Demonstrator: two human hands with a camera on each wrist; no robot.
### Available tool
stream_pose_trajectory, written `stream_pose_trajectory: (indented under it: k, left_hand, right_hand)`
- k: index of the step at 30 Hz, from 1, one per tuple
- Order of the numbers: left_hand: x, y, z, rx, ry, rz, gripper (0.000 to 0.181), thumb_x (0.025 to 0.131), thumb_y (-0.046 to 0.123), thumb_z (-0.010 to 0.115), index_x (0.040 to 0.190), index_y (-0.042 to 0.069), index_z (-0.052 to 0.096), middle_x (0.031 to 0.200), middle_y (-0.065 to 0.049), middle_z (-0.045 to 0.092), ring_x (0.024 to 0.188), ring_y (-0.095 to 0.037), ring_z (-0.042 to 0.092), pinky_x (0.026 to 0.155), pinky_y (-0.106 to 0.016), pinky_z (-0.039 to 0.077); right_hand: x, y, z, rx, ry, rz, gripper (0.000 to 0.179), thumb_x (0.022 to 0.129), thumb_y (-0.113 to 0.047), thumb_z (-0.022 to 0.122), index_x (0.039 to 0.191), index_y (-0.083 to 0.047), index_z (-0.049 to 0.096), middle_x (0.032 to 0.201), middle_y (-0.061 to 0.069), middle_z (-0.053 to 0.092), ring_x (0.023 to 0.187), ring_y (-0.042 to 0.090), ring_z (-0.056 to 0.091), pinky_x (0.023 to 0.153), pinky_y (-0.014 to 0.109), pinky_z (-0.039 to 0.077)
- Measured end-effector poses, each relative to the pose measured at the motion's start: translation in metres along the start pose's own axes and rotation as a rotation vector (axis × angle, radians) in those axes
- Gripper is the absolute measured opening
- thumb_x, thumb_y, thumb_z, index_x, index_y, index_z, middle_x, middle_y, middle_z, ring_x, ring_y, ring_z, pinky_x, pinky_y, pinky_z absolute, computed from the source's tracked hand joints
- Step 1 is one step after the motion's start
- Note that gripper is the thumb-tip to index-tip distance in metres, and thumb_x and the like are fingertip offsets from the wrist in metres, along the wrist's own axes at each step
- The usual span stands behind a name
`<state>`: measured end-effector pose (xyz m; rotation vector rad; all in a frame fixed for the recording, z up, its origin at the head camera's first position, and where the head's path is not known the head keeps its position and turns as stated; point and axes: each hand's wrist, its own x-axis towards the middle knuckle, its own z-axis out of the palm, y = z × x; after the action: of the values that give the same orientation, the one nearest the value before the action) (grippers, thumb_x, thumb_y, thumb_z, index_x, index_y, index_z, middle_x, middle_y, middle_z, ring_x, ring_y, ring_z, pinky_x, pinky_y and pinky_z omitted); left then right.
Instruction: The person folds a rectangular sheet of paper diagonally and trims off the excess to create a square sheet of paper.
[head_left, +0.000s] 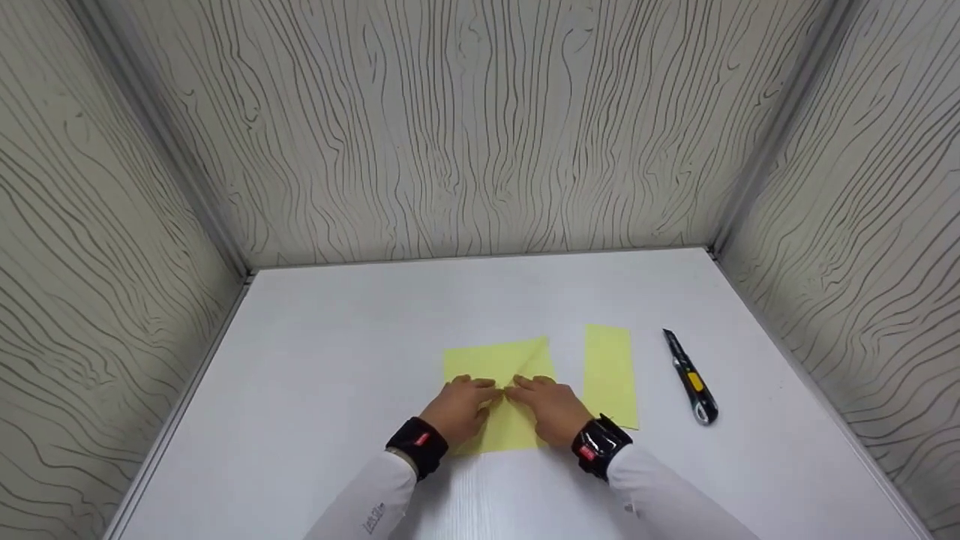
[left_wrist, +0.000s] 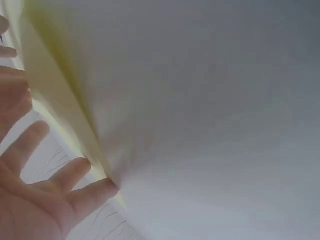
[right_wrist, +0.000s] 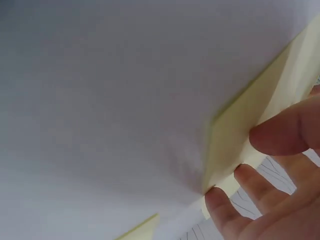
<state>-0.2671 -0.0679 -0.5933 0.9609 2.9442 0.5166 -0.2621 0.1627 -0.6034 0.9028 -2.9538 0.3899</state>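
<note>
A square sheet of yellow paper lies on the white table, with a diagonal crease running to its far right corner. My left hand rests on its middle, fingertips pressing near the crease. From the other side my right hand touches the sheet, and the fingertips of both hands nearly meet. The left wrist view shows spread left fingers on the paper, whose near edge lifts a little. In the right wrist view the right thumb and fingers lie on the sheet. Part of the paper is hidden under both hands.
A narrow yellow paper strip lies just right of the sheet, close to my right wrist. Farther right is a black utility knife with a yellow slider. Wood-patterned panels enclose the white table at the back and sides.
</note>
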Motion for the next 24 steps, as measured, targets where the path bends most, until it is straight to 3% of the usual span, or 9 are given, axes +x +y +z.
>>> stream_pose_trajectory:
  k: [5,11,17,24]
  left_hand:
    - [0.0,0.002,0.003,0.027,-0.009,-0.011,0.032,0.105,0.007,0.062,0.131,0.02,0.077,0.145,-0.003,0.073,0.136,-0.054,0.062,0.101,-0.08,0.051]
    - [-0.002,-0.003,0.004,0.075,-0.049,0.002,0.032,0.108,0.012,0.06,0.134,0.022,0.077,0.151,-0.002,0.069,0.141,-0.053,0.059,0.106,-0.077,0.05]
    - [-0.018,-0.011,-0.004,0.078,-0.131,0.031,0.042,0.11,0.016,0.057,0.15,0.026,0.068,0.161,0.0,0.06,0.154,-0.043,0.049,0.122,-0.067,0.042]
    - [-0.031,-0.021,-0.019,0.126,-0.229,0.13,0.047,0.11,0.022,0.057,0.156,0.026,0.061,0.168,-0.003,0.051,0.158,-0.04,0.044,0.126,-0.06,0.04]
  right_hand:
    - [0.005,0.001,0.011,-0.132,-0.008,-0.01,0.069,0.087,0.008,0.069,0.15,-0.02,0.065,0.158,0.009,0.062,0.132,0.041,0.064,0.089,0.064,0.06]
    - [0.012,0.0,0.014,-0.219,-0.013,-0.012,0.059,0.091,-0.001,0.067,0.147,-0.02,0.067,0.153,0.005,0.067,0.128,0.035,0.066,0.086,0.061,0.061]
    - [0.018,-0.002,0.012,-0.206,-0.002,-0.004,0.04,0.104,-0.021,0.066,0.143,-0.016,0.07,0.147,0.004,0.069,0.129,0.034,0.066,0.09,0.058,0.062]
    - [0.019,0.0,0.0,-0.152,-0.076,0.117,0.054,0.108,-0.042,0.061,0.153,-0.012,0.062,0.158,0.007,0.062,0.142,0.035,0.059,0.106,0.062,0.054]
